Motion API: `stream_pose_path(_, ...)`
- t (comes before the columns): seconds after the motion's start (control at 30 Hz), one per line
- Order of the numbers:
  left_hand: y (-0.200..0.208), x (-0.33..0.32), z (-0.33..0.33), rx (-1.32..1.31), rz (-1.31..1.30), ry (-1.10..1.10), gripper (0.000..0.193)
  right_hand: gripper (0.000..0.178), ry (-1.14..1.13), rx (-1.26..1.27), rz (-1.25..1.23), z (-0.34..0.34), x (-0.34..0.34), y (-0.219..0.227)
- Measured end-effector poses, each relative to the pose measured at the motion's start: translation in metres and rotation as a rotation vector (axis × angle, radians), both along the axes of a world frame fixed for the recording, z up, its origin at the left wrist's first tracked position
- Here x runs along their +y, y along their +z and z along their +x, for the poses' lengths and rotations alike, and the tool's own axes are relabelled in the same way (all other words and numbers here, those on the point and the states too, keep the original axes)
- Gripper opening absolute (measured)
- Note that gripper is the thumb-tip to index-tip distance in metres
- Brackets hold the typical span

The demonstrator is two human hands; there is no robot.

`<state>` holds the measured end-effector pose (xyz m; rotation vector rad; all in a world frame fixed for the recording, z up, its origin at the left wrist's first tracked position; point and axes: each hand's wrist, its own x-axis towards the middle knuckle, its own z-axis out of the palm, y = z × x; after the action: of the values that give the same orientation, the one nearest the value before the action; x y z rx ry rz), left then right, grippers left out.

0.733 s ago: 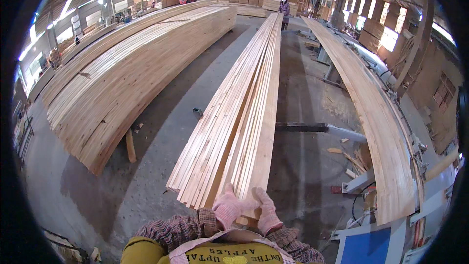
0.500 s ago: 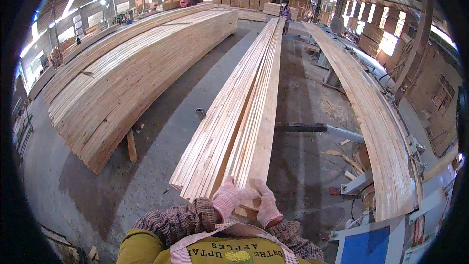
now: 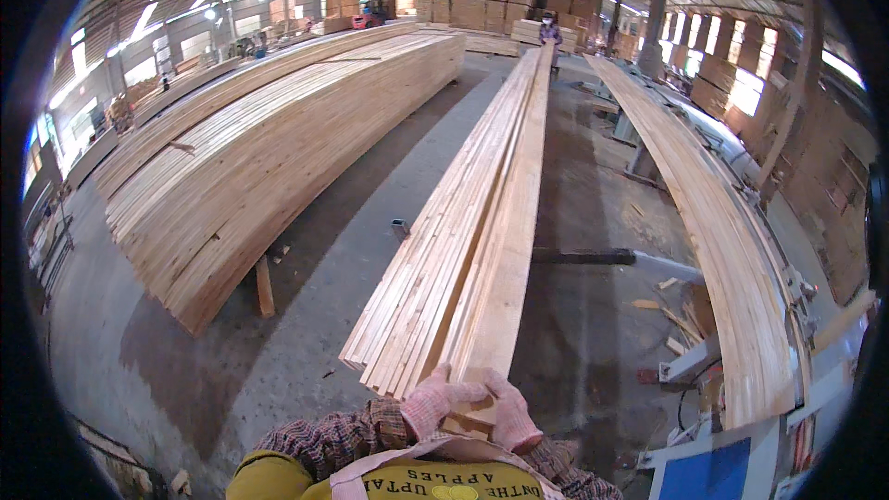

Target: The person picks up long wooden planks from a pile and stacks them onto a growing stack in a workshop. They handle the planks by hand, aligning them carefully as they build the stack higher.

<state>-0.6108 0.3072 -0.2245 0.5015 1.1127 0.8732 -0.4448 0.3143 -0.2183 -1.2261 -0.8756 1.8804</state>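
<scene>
A long stack of pale wooden boards runs away from me down the middle, with a dark lengthwise gap between its left and right groups. At the near end of the right group, my left hand in a pink knit glove is closed around the boards from the left side. My right hand, gloved alike, grips the wide board at the right edge of the same end. Both thumbs lie on top, pointing toward each other. The undersides of the boards and some fingers are hidden.
A tall curved-looking pile of boards stands at left. On the right, another long panel rests along a machine frame. A person stands at the far end of the middle stack. Wood offcuts lie on the floor at right.
The view has shifted, so the scene sits a little lower and farther right. Both hands keep their grip. The board edges of the right group look closer together than before.
</scene>
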Motion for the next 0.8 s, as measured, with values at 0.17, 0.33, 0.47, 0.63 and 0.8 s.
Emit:
stream_pose_path(0.17,0.081,-0.007,-0.011,0.059,0.094,-0.133,0.081,0.064,-0.046,0.159,-0.031,-0.003,-0.015,0.028)
stream_pose_path(0.33,0.106,0.005,-0.047,-0.066,0.126,-0.066,0.073,0.082,-0.062,0.282,0.098,-0.04,-0.005,0.043)
stream_pose_path(0.47,0.142,0.016,-0.111,0.043,0.102,-0.09,0.068,0.076,-0.063,0.227,0.22,-0.103,0.012,0.075)
stream_pose_path(0.63,0.139,0.034,-0.238,-0.109,0.308,-0.131,0.061,0.072,-0.173,0.24,0.289,-0.252,0.01,0.112)
stream_pose_path(0.8,0.13,0.039,-0.264,-0.107,0.267,-0.056,0.045,0.076,-0.143,0.183,0.265,-0.277,0.031,0.096)
